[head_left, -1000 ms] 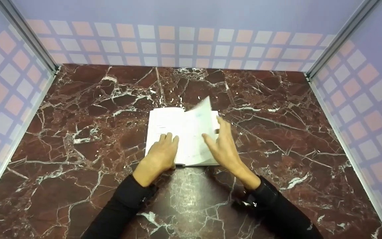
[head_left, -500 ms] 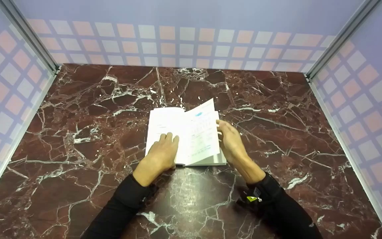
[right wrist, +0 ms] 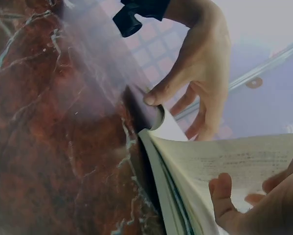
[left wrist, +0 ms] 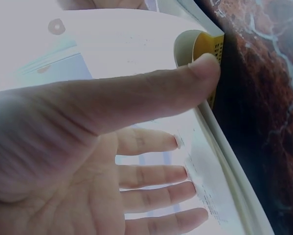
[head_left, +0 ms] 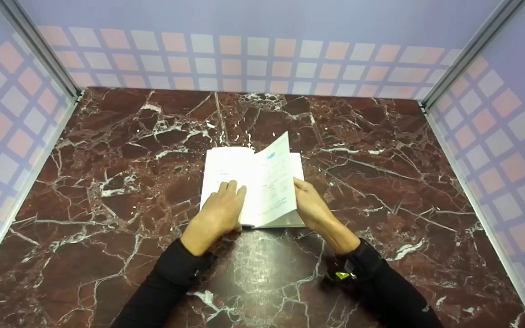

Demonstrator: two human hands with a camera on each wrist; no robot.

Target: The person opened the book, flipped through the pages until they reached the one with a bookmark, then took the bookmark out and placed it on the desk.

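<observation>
An open book with white pages lies in the middle of the table, one leaf raised on its right side. The left hand rests on the left page with fingers extended; in the left wrist view its thumb reaches the book's lower edge by a yellow strip. At the raised leaf's right edge is the right hand, its fingertips partly hidden behind the leaf. The right wrist view shows the right hand with loosely bent fingers beside the leaf, gripping nothing visible.
The table has a dark red marbled top with white veins. Panels with pink and white squares stand at the back and both sides, joined by grey metal posts.
Since half a second ago the right hand has moved slightly left and its fingertips have gone behind the leaf, which stands a little steeper. The left hand has stayed nearly in place.
</observation>
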